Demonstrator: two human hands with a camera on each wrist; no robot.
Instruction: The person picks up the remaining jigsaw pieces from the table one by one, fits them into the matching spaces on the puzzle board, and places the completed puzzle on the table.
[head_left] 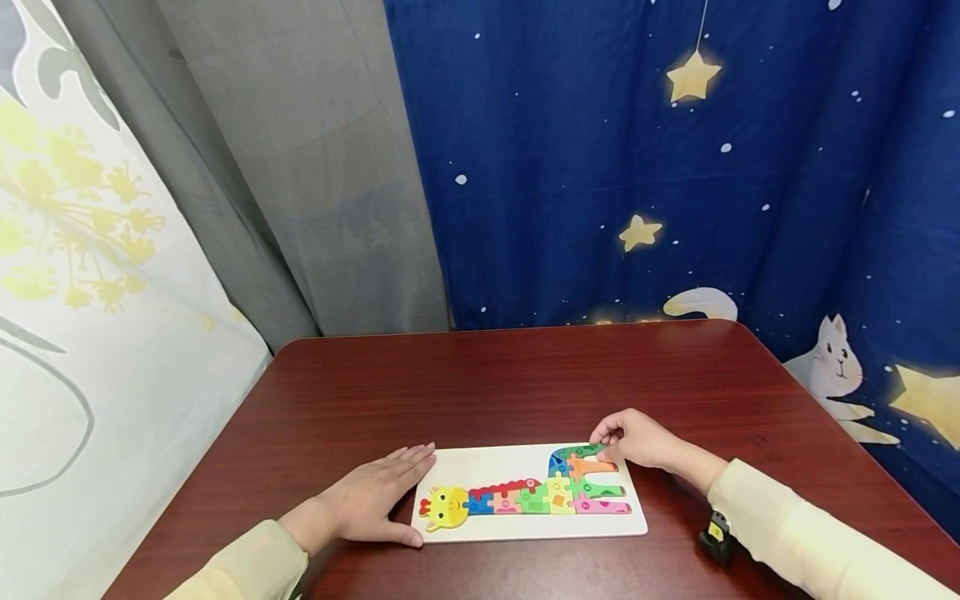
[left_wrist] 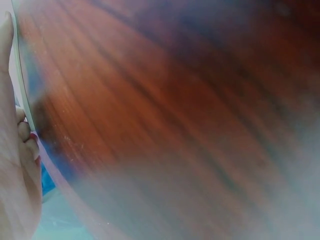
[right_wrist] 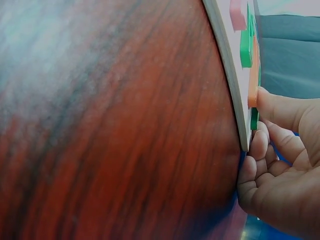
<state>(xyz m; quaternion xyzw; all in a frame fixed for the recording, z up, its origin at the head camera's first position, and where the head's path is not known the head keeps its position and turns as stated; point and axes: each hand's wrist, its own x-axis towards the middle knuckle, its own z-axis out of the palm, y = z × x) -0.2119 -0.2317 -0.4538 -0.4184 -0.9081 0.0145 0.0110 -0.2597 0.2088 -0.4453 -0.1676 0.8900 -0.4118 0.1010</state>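
A white puzzle board [head_left: 495, 530] lies flat on the table, with colourful interlocking pieces forming a giraffe. Its yellow head piece [head_left: 447, 507] is at the left end, and pink, green and orange leg pieces point right. My left hand [head_left: 378, 492] rests at the board's left edge, fingers extended and thumb near the lower corner. At the upper right corner, my right hand [head_left: 636, 438] pinches a dark green puzzle piece [head_left: 581, 451] between thumb and curled fingers. In the right wrist view the thumb touches the orange leg piece [right_wrist: 253, 75], beside the green one.
The reddish-brown wooden table [head_left: 480, 379] extends behind and around the board. A blue starry curtain [head_left: 570, 167] and a grey curtain [head_left: 315, 167] hang behind it, with a white patterned cloth [head_left: 112, 333] at left. A dark wrist device [head_left: 717, 537] sits at the right cuff.
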